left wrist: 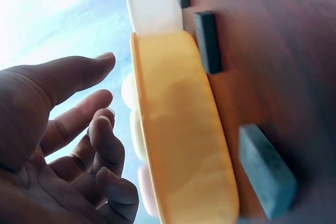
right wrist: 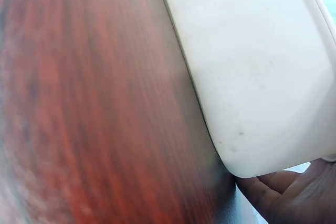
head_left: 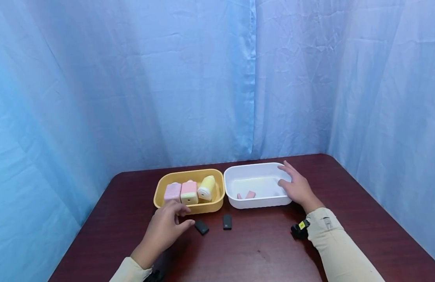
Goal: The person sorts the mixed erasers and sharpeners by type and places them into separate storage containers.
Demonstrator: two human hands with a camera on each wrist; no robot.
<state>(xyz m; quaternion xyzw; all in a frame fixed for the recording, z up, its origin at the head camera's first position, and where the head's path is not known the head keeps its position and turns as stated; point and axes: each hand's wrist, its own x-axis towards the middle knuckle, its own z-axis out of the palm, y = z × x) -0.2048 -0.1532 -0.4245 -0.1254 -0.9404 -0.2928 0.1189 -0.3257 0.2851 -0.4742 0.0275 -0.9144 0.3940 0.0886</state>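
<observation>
Counter (head_left: 267,250) looked like wood: streaked grain, soft gloss. White tub (head_left: 261,203) and yellow tub (left wrist: 186,129) appeared smooth plastic. Black blocks (head_left: 227,222) appeared matt. Curtain (head_left: 203,86) was creased, satiny cloth; sleeve (head_left: 339,243), matt cloth.

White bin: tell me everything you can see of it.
The white bin is a shallow, rounded rectangle, plastic-looking, open-topped, with a raised rim. It sits upright on the dark red table, long side toward the person, its left end seemingly touching the yellow bin. Two pink pieces lie inside near the front wall; much of the floor is bare. Small dark smudges mark the outer wall. The right hand is at its right end, fingers reaching over the rim; whether they grip is unclear.
</observation>
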